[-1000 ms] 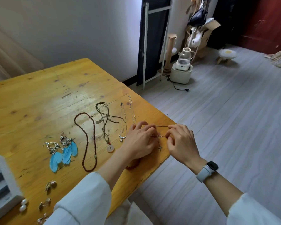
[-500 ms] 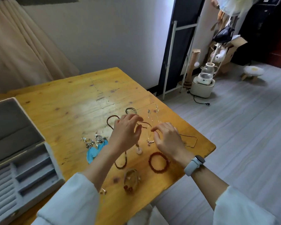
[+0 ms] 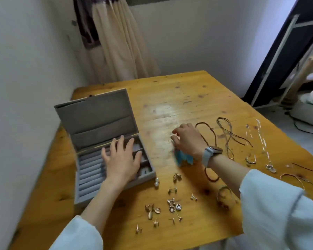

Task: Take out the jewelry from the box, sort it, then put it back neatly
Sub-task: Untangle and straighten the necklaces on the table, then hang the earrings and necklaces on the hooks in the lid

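Head view. An open grey jewelry box [image 3: 98, 123] sits near the left edge of the wooden bench [image 3: 179, 98], its lid tilted back and its ring rolls and small compartments exposed. The left hand [image 3: 121, 161] is spread flat over the box's compartments, fingers straight and released, holding nothing. The right hand [image 3: 186, 139], with a watch [image 3: 212, 153] on its wrist, is at the middle of the bench with fingers curled, pinching the hooks of the blue feather earrings [image 3: 183, 158], whose feathers hang below the palm; motion blur hides the finer contact. Toward the near edge lie scattered small earrings and studs [image 3: 172, 204], with a pair of pearl earrings [image 3: 156, 183] just beside the box's near right corner. A brown beaded necklace [image 3: 212, 134] runs behind the right wrist. Toward the right edge lie a dark cord necklace [image 3: 226, 134], thin silver chain necklaces [image 3: 260, 139] and a thin bangle [image 3: 296, 179]. A pale bracelet [image 3: 224, 193] lies near the right sleeve.
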Demonstrator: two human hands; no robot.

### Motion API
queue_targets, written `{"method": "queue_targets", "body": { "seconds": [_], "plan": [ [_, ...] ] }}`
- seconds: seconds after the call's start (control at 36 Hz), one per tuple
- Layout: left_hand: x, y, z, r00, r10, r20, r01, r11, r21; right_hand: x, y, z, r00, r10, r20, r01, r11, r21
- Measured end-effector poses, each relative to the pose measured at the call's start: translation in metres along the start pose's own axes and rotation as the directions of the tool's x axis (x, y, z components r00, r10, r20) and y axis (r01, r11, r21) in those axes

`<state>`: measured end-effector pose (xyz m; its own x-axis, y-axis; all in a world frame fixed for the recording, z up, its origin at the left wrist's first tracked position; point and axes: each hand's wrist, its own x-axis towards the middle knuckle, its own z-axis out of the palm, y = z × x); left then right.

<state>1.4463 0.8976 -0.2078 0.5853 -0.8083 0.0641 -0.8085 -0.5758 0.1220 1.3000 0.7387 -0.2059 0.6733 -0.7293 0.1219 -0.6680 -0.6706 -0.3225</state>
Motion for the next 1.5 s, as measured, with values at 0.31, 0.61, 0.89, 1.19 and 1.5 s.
{"method": "queue_targets", "body": {
  "seconds": [0.31, 0.61, 0.89, 1.19, 1.5],
  "plan": [
    [-0.005, -0.021, 0.012, 0.989, -0.085, 0.119, 0.092, 0.994, -0.053, 0.021, -0.02, 0.021, 0.995, 0.073, 0.061, -0.067, 0.993, -0.097],
    [-0.007, -0.022, 0.013, 0.994, -0.072, 0.087, 0.08, 0.992, -0.098, 0.034, -0.047, -0.005, 0.998, -0.056, 0.034, 0.047, 0.975, 0.217],
    [0.01, -0.061, -0.014, 0.939, -0.012, -0.345, -0.054, 0.982, -0.181, 0.067, -0.129, -0.045, 0.953, -0.242, -0.182, 0.303, 0.79, 0.534],
    [0.034, -0.118, -0.027, 0.872, 0.087, -0.482, 0.004, 0.983, 0.185, 0.101, -0.192, -0.037, 0.92, -0.232, -0.317, 0.391, 0.603, 0.695],
    [0.031, -0.126, -0.019, 0.863, 0.066, -0.501, -0.029, 0.996, 0.081, 0.111, -0.198, -0.003, 0.843, -0.381, -0.38, 0.535, 0.671, 0.514]
  ]
}}
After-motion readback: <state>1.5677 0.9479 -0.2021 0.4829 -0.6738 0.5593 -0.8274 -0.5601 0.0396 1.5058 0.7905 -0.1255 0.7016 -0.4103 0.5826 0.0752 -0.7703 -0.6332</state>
